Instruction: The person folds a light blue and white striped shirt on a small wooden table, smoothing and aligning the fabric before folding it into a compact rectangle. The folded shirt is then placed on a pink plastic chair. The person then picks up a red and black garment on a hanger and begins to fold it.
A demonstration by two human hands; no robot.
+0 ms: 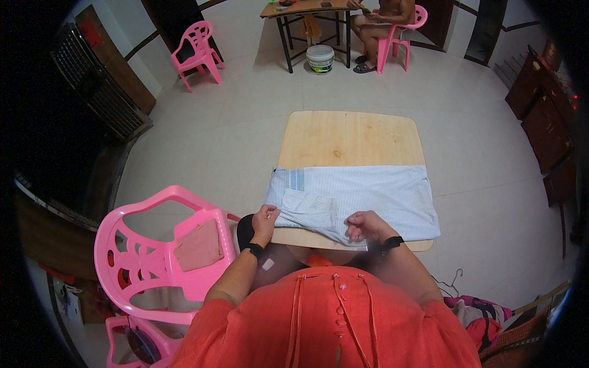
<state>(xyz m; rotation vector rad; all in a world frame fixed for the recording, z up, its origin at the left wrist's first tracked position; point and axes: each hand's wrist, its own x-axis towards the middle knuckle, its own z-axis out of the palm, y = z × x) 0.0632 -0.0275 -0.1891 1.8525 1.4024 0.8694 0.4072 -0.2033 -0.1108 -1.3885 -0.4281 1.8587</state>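
A blue-and-white striped shirt [382, 193] lies folded across the near half of a light wooden table [347, 138]. One striped section, apparently a sleeve [310, 209], is turned back over its left part. At the shirt's left edge, my left hand [264, 224] pinches the cloth between thumb and fingers. My right hand [368, 225] rests low over the near middle of the shirt with its fingers curled. Whether cloth is caught in those fingers cannot be made out. Part of the near hem hangs past the table's front edge.
Left of me stands a pink plastic chair [158, 303] with a folded pinkish cloth [200, 246] on its seat. Clothes [481, 317] and a wire hanger [453, 283] lie at right. Across the room, a person [384, 23] sits by a table [303, 9] with a white bucket [320, 60] beneath.
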